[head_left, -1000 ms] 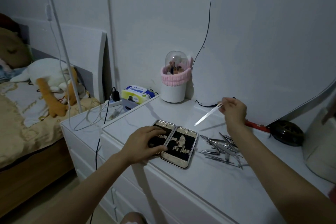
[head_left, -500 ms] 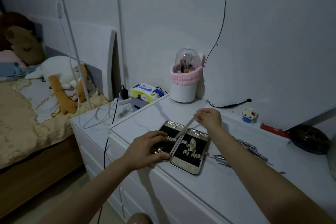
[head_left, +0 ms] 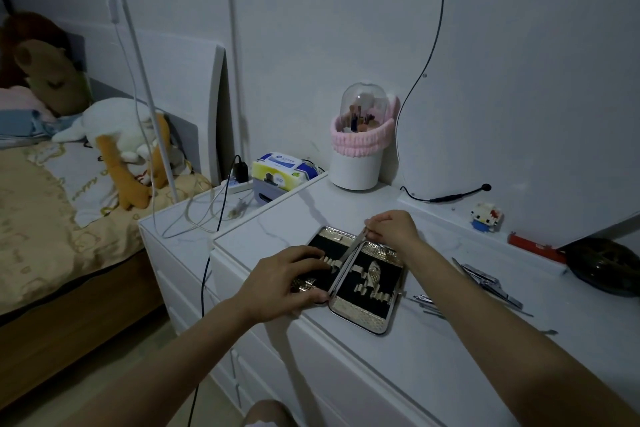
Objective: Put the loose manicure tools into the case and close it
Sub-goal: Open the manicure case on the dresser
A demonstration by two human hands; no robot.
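The manicure case (head_left: 363, 312) lies open flat on the white dresser top, gold-edged with black lining and gold holder straps. My left hand (head_left: 287, 279) presses down on its left half, covering most of it. My right hand (head_left: 393, 229) pinches the top end of a thin metal nail file (head_left: 351, 248) at the case's far edge. The file slants down to the left, its tip at the holder straps by the hinge. Several loose metal tools (head_left: 488, 282) lie on the dresser to the right of the case, partly hidden by my right forearm.
A white brush holder with a pink band (head_left: 360, 146) stands at the wall behind the case. A small block figure (head_left: 486, 217), a red item (head_left: 535, 248) and a dark round object (head_left: 606, 265) sit to the right. A tissue pack (head_left: 282, 170) and cables lie on the lower cabinet left.
My right hand carried the file from above the tool pile leftward to the case and lowered its tip to the holder straps. My left hand stayed on the case's left half.
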